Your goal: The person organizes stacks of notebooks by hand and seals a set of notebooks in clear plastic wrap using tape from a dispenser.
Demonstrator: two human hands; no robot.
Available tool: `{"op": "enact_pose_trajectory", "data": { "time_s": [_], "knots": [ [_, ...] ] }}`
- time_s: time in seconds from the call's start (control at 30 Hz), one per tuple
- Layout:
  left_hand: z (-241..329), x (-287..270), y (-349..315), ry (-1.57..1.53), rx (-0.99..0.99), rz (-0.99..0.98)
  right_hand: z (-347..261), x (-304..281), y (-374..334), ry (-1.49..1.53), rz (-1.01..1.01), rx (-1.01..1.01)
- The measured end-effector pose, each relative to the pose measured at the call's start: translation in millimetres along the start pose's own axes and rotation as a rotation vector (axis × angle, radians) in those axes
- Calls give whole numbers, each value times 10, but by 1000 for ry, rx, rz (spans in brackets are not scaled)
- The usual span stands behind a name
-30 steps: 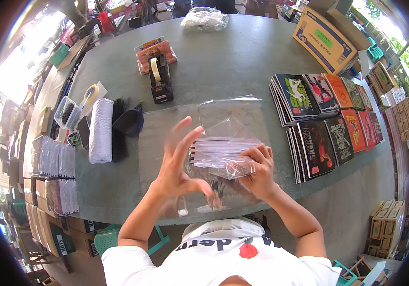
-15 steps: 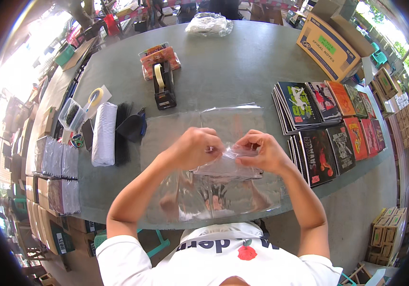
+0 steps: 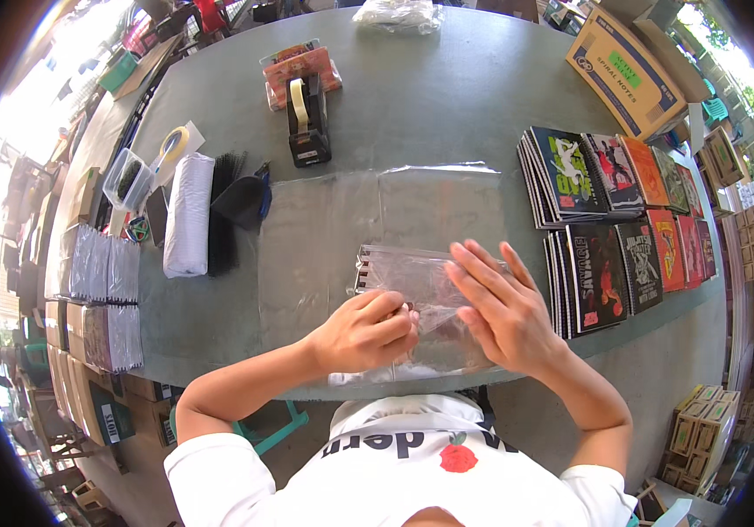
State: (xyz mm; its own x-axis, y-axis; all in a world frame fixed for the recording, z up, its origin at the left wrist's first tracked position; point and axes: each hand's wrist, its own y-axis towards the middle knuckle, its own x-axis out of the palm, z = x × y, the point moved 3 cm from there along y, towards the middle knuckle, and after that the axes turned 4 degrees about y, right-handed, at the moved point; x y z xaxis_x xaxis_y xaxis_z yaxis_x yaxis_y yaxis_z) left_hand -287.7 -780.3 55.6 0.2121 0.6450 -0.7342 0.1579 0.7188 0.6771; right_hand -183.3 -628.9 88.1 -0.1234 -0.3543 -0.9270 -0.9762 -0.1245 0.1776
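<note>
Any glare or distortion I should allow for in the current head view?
Head view: daylight washes out the upper left; highlights streak the clear bag and the plastic sheet; fisheye bends the table edges; corners go black.

A notebook bundle (image 3: 394, 265) in film (image 3: 438, 303) lies just ahead of the left hand (image 3: 370, 332), partly under the right hand (image 3: 510, 318), over plastic sheets (image 3: 315, 228) on the table (image 3: 447, 97). Rightward lie notebook rows (image 3: 636, 250), a carton (image 3: 627, 75) behind them. Leftward come a dustpan (image 3: 241, 206), a roll (image 3: 188, 220), then wrapped stacks (image 3: 118, 272). Ahead-left stands a tape dispenser (image 3: 309, 136).
</note>
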Motion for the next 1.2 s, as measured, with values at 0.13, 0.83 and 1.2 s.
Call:
{"op": "enact_pose_trajectory", "data": {
  "time_s": [0.13,0.83,1.2],
  "knots": [
    [-48,18,8,7,-40,-48,57,166,129,117,39,-50],
    [-2840,978,-1393,-974,-1775,630,-25,113,109,138,-99,25],
    [-327,-228,-432,-929,-1182,464,81,151,127,130,-61,-49]
  ]
}}
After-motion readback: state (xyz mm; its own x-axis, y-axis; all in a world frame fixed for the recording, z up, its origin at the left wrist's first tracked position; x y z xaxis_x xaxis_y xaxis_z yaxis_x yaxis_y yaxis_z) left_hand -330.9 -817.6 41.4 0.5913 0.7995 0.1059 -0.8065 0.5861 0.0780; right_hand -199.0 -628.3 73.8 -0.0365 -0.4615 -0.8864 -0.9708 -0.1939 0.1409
